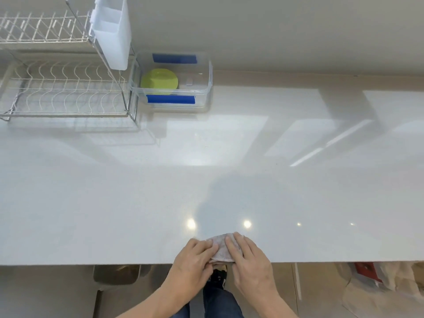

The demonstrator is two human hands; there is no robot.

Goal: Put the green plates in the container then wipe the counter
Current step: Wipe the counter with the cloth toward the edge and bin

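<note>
Both hands are down on a small folded cloth (223,249) right at the near edge of the counter (114,203). The left hand (191,260) has its fingers laid flat and close together over the cloth's left side, and the right hand (249,260) does the same on the right side, fingers pointing far and slightly left. So it's a flat press from both palms rather than a pinch. The cloth looks pale pinkish with speckles, and a bit of it hangs over the counter's front edge between the two hands. Can't really tell whether the thumbs are tucked under it, that part is hidden.

Below the edge you can see the person's dark jeans (218,301) and a dark shoe (218,276) on the floor.

The counter itself is white, glossy, with a couple of ceiling light reflections just beyond the cloth.

Way off at the far left, against the wall, sits the clear plastic container (204,88) with blue clip handles on its near and far sides. The green plates (159,81) are inside it, on the left half, looking like a stack leaning a little. Just left of the container, touching or nearly so, is a two-tier wire dish rack (64,92) with a white plastic utensil holder (112,33) hanging off its upper right corner.
</note>
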